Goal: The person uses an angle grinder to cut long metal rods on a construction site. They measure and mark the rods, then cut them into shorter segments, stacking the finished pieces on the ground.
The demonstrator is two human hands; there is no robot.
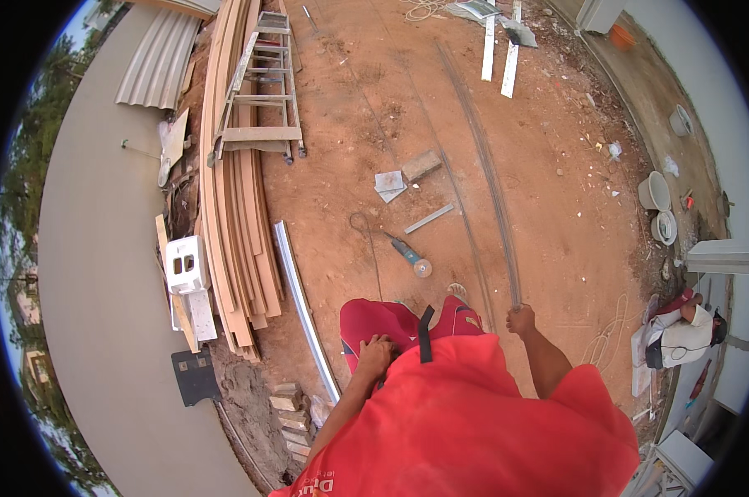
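Observation:
My right hand (521, 320) is closed around the near ends of a bundle of long, thin metal rods (497, 211), which stretches away over the reddish dirt. On my thigh, in dark red trousers, rests my left hand (376, 354), its fingers slightly bent and apart, holding nothing visible. In front of my knees lies an angle grinder (407, 253) with a round disc, its cord looping off to the left. A short metal bar (429, 218) sits just beyond it, near a brick (421, 165) and grey tile pieces (388, 184).
Left are stacked long boards (235, 207), a stepladder (262, 116) lying on them, and a pale metal profile (302, 300). Bricks (291, 418) lie nearby. Buckets (654, 192) and another person (681, 338) are on the right. Two white strips (511, 66) lie far off.

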